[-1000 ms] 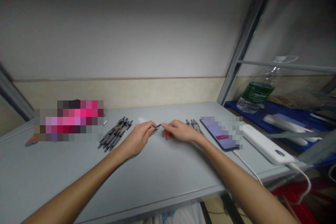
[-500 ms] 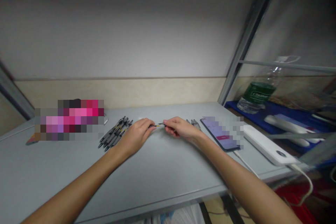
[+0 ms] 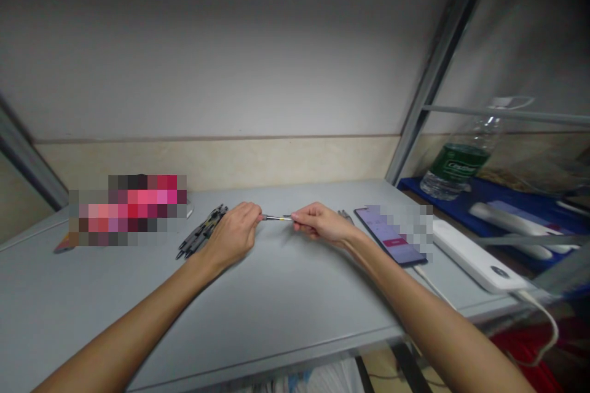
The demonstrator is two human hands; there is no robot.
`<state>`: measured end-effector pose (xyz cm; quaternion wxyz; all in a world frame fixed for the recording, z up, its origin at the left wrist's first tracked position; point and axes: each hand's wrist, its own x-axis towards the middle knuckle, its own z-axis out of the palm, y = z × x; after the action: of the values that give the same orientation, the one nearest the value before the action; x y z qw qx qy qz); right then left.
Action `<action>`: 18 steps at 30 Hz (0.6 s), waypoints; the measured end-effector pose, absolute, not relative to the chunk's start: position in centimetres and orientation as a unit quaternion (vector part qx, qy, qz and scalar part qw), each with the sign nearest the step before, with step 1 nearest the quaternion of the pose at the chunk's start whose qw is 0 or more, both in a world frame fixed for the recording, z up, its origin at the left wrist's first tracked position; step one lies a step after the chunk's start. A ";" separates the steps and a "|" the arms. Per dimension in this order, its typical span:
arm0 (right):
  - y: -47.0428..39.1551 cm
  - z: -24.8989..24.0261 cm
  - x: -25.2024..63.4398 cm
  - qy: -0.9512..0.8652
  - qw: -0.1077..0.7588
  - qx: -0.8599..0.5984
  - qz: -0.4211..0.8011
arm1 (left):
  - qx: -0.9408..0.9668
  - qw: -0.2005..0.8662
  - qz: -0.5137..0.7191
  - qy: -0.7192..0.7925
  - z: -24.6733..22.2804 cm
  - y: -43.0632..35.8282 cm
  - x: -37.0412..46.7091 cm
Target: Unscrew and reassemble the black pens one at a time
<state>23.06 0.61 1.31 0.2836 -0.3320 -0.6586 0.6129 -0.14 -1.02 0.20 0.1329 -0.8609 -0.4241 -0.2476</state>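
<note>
A slim pen (image 3: 278,218), partly clear with a dark end and a yellowish band, spans the gap between my two hands above the grey desk. My left hand (image 3: 238,227) is closed on its left end. The fingertips of my right hand (image 3: 318,221) pinch the right end, where a small dark piece also shows; whether that is a separate part I cannot tell. Beside my left hand lies a pile of several dark and clear pens (image 3: 200,234), partly covered by the hand. A few more pens (image 3: 345,215) lie behind my right wrist.
To the right are a phone (image 3: 391,236) with a lit screen and a white power bank (image 3: 474,258) with a cable. A water bottle (image 3: 461,163) stands on a blue surface past the metal frame. Blurred pink items (image 3: 129,212) sit at the left.
My hands have drawn slightly apart, showing more of the pen between them. The whole view has shifted a little, with the desk items appearing slightly farther right.
</note>
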 end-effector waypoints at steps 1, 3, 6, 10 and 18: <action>0.6 1.2 22.9 -0.677 0.290 -0.335 0.588 | -0.860 0.126 -0.249 -0.427 0.2 -1.0 -0.2; 0.5 1.0 22.7 -0.714 0.293 -0.347 0.533 | -0.862 0.117 -0.250 -0.426 0.2 -0.9 -0.3; 0.2 1.1 22.5 -0.774 0.306 -0.367 0.415 | -0.859 0.099 -0.264 -0.428 0.1 -0.9 -0.4; -0.2 1.6 22.4 -0.845 0.330 -0.367 0.208 | -0.842 0.014 -0.270 -0.467 -0.6 -0.6 -0.2; 1.1 1.4 23.3 -0.821 0.337 -0.406 0.218 | -0.815 -0.085 -0.341 -0.461 0.1 -0.2 -0.3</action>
<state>23.27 1.12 1.40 0.3367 -0.4055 -0.8213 0.2184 -0.31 -0.23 0.07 -0.0852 -0.8152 -0.4606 -0.3407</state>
